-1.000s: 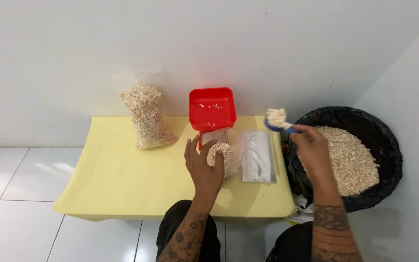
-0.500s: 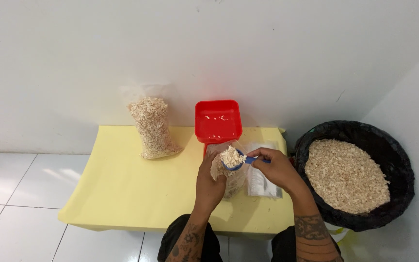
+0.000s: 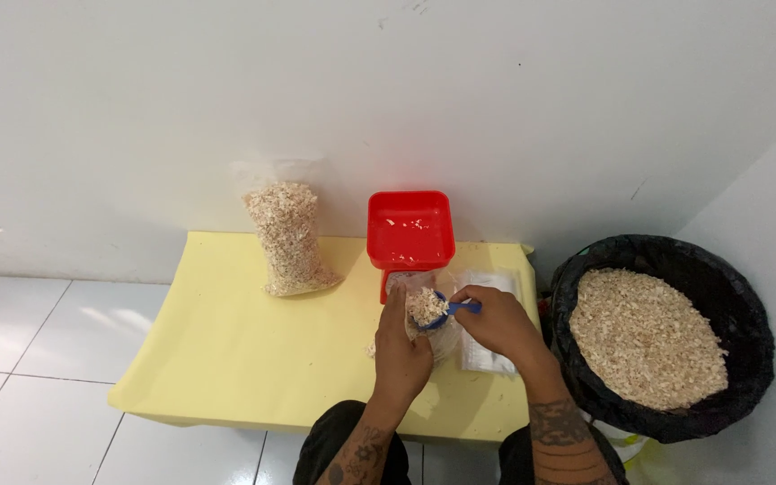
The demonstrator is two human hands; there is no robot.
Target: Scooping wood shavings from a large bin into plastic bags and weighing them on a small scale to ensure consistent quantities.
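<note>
My left hand (image 3: 401, 347) grips a small clear plastic bag (image 3: 433, 334) partly filled with pale flakes, standing on the yellow table (image 3: 226, 350). My right hand (image 3: 496, 321) holds a small blue scoop (image 3: 442, 311) heaped with flakes, tipped over the bag's mouth. Just behind the bag stands a red scale with a square red pan (image 3: 410, 229) holding a few flakes.
A filled clear bag of flakes (image 3: 287, 238) leans against the white wall at the table's back left. A stack of flat empty clear bags (image 3: 487, 346) lies right of my hands. A black-lined bin (image 3: 747, 332) full of flakes (image 3: 648, 337) stands on the floor at the right.
My right hand carried the loaded scoop from above the bin leftward to the small bag's mouth. My left hand stayed on the bag. The view has shifted slightly.
</note>
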